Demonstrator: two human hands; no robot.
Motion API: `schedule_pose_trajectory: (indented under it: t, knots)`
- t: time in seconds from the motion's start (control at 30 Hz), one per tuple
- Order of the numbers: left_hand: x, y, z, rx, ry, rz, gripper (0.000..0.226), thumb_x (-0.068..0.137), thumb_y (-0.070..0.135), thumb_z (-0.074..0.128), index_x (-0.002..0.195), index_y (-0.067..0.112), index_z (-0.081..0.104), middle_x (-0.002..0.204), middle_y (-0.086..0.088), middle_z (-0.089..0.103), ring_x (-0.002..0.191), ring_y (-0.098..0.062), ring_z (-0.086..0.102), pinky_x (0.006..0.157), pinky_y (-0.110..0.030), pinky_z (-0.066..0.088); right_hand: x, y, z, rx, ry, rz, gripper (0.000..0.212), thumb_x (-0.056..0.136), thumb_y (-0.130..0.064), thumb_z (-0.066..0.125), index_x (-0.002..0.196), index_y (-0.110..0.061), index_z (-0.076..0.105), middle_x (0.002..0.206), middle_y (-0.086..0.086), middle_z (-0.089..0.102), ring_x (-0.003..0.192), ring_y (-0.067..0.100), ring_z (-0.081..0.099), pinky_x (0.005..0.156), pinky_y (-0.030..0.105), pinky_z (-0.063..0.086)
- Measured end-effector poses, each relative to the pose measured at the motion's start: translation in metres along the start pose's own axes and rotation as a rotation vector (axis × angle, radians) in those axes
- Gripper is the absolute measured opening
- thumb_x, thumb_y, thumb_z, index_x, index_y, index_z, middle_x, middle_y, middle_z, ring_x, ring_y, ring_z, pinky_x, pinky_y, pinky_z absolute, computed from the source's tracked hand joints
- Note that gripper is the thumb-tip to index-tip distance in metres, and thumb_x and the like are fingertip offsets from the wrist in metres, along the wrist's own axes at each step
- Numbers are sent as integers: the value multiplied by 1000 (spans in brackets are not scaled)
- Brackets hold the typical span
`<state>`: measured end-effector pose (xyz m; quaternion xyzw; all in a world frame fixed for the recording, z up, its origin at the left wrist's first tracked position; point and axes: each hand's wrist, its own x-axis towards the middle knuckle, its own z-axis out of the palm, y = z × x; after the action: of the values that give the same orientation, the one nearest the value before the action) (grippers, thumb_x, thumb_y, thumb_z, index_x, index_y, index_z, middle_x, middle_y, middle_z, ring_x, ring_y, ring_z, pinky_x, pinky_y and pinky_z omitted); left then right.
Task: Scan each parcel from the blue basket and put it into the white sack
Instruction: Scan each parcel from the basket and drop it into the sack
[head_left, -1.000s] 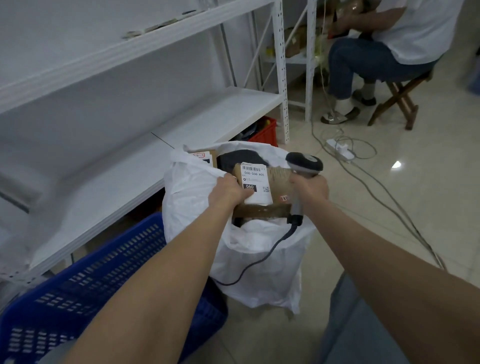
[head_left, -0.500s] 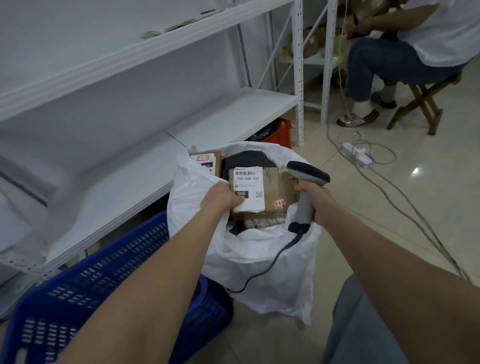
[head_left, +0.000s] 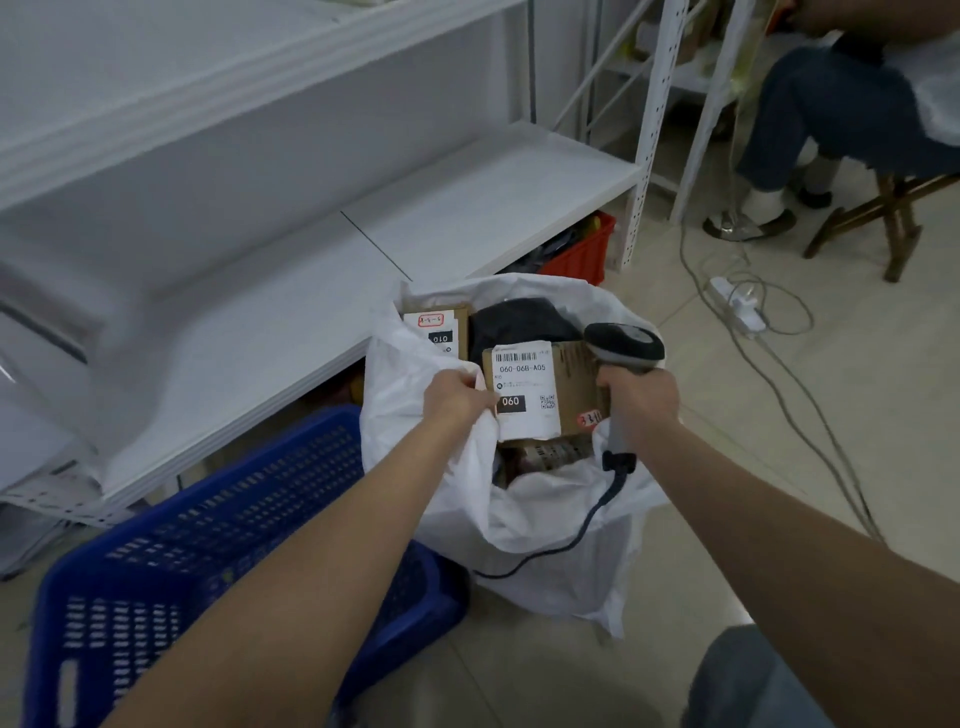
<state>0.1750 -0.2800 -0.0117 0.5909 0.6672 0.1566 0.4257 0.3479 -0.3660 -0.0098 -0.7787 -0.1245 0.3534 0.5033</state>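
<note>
A brown cardboard parcel (head_left: 569, 384) with a white label reading 060 lies in the mouth of the white sack (head_left: 550, 551), on top of other parcels. My left hand (head_left: 457, 400) is closed on the parcel's left edge, with the sack's rim bunched against the fingers. At the parcel's right edge, my right hand (head_left: 641, 405) grips a grey barcode scanner (head_left: 623, 345); its black cable hangs down the front of the sack. Deeper in the sack are a box labelled 010 (head_left: 436, 330) and a dark bundle (head_left: 519, 322). The blue basket (head_left: 208, 545) stands left of the sack, under my left arm.
White metal shelving (head_left: 311, 312) runs along the left and behind the sack. A red crate (head_left: 582, 254) sits under its far end. A power strip (head_left: 737, 306) and cables trail across the tiled floor at right. A person sits on a wooden stool (head_left: 893, 218) at the top right.
The parcel has gone down from above the sack's mouth into the sack, with my left hand following it. The scanner has stayed by the parcel's right side.
</note>
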Motion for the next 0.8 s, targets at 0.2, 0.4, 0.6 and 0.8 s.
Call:
schedule_pose_trajectory:
  t: [0.2,0.4,0.6,0.8]
  knots:
    - [-51,76,-53,-337,352,-130,11,88,14,55,84,9,64,83,-7,63,84,-24,60,77,-33,49,-36,-63,-4,-32,-122,36,15,78,-19,70,69,-20,58,72,3,62,73,24,59,71,38,50]
    - [-76,109,-101,-526,489,-318,26,91,6,52,114,2,62,105,-14,65,87,-23,58,74,-29,47,-54,-127,-17,41,-239,70,14,82,-9,68,81,-18,57,70,-8,55,73,14,52,73,29,41]
    - [-110,85,-64,-492,286,-382,51,88,4,62,136,7,47,128,-13,56,111,-28,54,97,-37,45,-47,-119,-26,-92,-395,243,14,77,-6,71,89,-9,63,85,5,62,85,25,58,74,31,46]
    - [-114,38,-34,-536,103,-725,111,51,32,86,145,5,33,140,-19,45,123,-39,49,99,-43,45,-43,-112,-32,-168,-393,295,24,77,-9,72,100,-10,62,82,2,61,84,24,58,74,31,48]
